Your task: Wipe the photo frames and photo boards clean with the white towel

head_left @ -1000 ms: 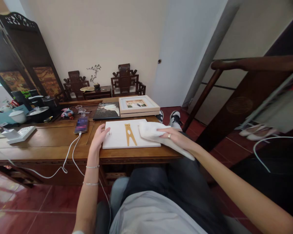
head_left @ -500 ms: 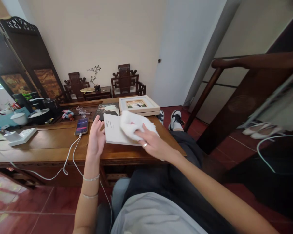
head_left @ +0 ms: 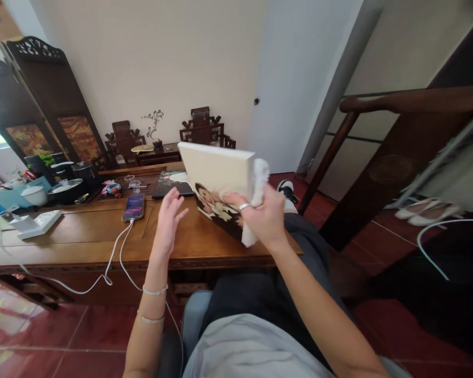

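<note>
My right hand (head_left: 266,212) grips the right edge of a thick, white-edged photo panel (head_left: 216,165), which is tilted up over the table. Its picture side, cream above with people below, faces me. Between my palm and that edge is bunched a white cloth (head_left: 261,173). My left hand (head_left: 169,218) is raised to the left of the panel, fingers apart, touching nothing. Behind it, a dark picture (head_left: 167,184) with a pale figure lies flat, partly covered by the panel.
A phone (head_left: 134,206) on a white cable lies on the wooden table (head_left: 90,236), left of my hands. Further left are a power strip (head_left: 43,223), a white cup (head_left: 34,195) and a lidded pot (head_left: 65,190). A wooden chair back (head_left: 394,152) rises at right.
The panel has swung from lying low, white side up, to standing tilted with its picture showing. My right hand has moved to its right edge with the cloth. My left hand has come away.
</note>
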### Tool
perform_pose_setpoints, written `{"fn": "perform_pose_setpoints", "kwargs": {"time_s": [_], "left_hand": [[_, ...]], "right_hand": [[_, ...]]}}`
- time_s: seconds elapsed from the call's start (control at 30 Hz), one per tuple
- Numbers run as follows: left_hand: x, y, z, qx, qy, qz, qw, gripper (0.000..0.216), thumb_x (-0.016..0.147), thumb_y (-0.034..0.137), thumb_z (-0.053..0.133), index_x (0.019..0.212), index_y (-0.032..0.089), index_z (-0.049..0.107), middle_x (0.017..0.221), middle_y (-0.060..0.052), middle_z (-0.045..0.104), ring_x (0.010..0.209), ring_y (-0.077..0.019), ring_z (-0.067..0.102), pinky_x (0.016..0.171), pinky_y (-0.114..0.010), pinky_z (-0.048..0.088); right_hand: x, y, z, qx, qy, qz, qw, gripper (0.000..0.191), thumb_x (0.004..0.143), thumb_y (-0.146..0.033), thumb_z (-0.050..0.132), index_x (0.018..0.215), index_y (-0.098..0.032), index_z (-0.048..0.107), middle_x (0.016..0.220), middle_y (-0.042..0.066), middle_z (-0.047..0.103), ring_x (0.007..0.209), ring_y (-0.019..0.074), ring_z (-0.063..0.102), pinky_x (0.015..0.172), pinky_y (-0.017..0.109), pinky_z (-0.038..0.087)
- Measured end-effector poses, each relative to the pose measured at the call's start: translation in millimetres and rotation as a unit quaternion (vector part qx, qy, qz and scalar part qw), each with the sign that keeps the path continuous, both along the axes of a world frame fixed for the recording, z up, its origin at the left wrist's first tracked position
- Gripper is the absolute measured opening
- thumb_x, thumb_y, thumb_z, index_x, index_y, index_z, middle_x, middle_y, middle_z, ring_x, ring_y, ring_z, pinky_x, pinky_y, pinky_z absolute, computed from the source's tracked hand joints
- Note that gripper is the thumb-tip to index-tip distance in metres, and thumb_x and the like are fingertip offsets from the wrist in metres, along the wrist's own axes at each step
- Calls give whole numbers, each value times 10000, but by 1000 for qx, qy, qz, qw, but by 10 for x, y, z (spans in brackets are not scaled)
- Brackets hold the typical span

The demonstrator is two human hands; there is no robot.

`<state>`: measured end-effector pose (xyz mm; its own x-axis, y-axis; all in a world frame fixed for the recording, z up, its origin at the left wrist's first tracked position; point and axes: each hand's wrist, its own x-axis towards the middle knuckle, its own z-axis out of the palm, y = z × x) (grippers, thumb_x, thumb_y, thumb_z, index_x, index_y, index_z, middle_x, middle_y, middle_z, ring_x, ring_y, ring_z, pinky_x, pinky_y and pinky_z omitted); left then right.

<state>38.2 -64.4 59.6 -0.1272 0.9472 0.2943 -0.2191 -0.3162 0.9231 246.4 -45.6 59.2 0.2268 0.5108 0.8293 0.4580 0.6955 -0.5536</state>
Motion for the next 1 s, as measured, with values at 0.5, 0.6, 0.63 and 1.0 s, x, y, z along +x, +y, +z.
{"fn": "perform_pose_setpoints", "kwargs": {"time_s": [0.5, 0.6, 0.63, 1.0], "left_hand": [[255, 401, -384, -76, -192, 20, 978, 307, 722, 234, 874, 952, 162, 685, 929, -46, 789, 889, -189, 753, 900, -294, 566], [-26, 504, -413, -118, -172, 50, 977, 287, 720, 274, 866, 924, 153, 704, 803, -25, 776, 797, -189, 754, 848, -294, 578], [-124, 532, -418, -138, -161, 59, 976, 270, 714, 268, 865, 899, 146, 709, 756, -21, 766, 759, -187, 750, 816, -284, 580], [-437, 588, -407, -240, -84, 42, 966, 90, 798, 190, 744, 845, 114, 751, 681, -54, 761, 621, -187, 735, 674, -270, 608]], "right_hand": [[216, 473, -357, -141, 447, 208, 858, 375, 770, -541, 653, 943, -208, 653, 1024, 88, 731, 1177, 292, 665, 1016, 508, 558], [480, 527, -442, -130, 450, 244, 849, 457, 842, -627, 529, 980, -212, 661, 1098, 109, 726, 1227, 292, 642, 997, 509, 571], [569, 529, -457, -115, 464, 237, 846, 445, 842, -610, 540, 1003, -214, 661, 1136, 107, 721, 1232, 289, 639, 1002, 509, 570], [1121, 220, -426, -6, 244, -125, 962, 699, 567, -217, 753, 1242, -235, 570, 1319, 103, 659, 1230, 307, 630, 1114, 510, 466]]}}
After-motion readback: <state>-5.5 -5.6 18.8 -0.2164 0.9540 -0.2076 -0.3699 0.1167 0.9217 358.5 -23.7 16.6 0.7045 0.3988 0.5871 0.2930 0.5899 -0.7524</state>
